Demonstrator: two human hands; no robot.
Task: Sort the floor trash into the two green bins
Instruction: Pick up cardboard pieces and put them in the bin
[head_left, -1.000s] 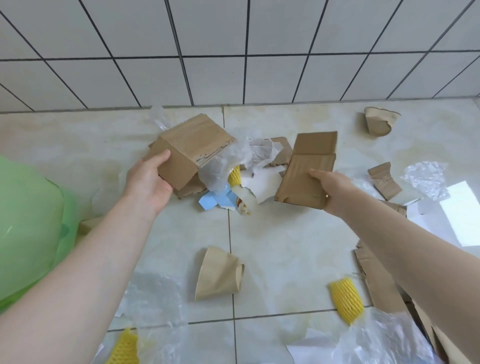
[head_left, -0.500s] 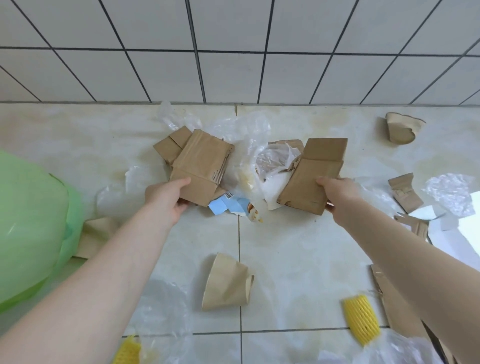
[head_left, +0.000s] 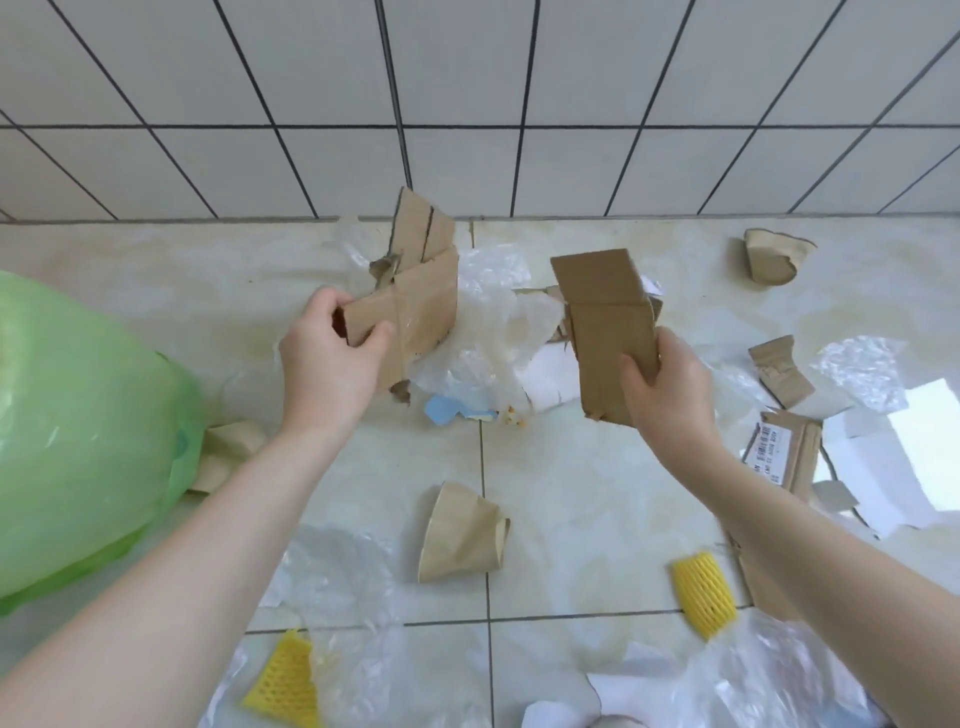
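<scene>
Here, mid-frame, I had my left hand (head_left: 332, 358) clamped on taped cardboard (head_left: 415, 306), right hand (head_left: 667, 384) gripping a folded cardboard piece (head_left: 608, 322); next, presumably, the green bin (head_left: 78, 431) at left.

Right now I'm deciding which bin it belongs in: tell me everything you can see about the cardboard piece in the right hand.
The cardboard piece is plain brown, flat and creased across its upper part, so the top flap bends back. Its lower edge looks torn and ragged. It is held nearly upright above the floor, the right hand gripping its lower right corner. Nothing else touches it.
</scene>
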